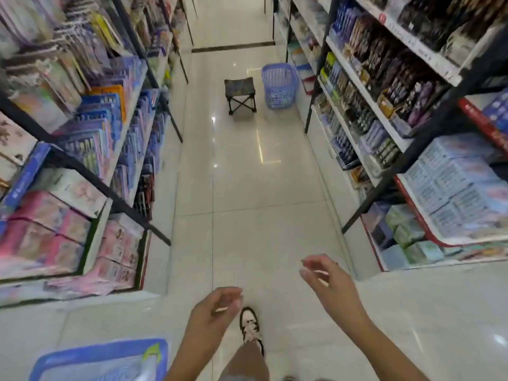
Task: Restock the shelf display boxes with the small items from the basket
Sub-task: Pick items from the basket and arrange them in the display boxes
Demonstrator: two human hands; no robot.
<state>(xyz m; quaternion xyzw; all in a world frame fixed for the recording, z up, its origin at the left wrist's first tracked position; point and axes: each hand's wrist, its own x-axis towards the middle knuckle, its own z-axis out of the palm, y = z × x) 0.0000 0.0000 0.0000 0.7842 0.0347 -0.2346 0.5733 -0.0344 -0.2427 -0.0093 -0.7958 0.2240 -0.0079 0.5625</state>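
Observation:
I am in a shop aisle between two shelf units. A tall blue mesh basket [279,85] stands on the floor far ahead, against the right shelves. Display boxes [362,105] of small dark items fill the right shelves. My left hand [215,309] hangs low in the middle, fingers loosely curled, holding nothing. My right hand [324,279] is raised a little to its right, fingers relaxed and empty. Both hands are far from the basket. What lies inside the basket is too small to tell.
A small folding stool [240,95] stands left of the basket. Another blue bin [101,358] sits at the bottom left near my feet. Left shelves [82,149] carry pink and blue packaged goods. The white tiled floor [247,188] runs between the shelves.

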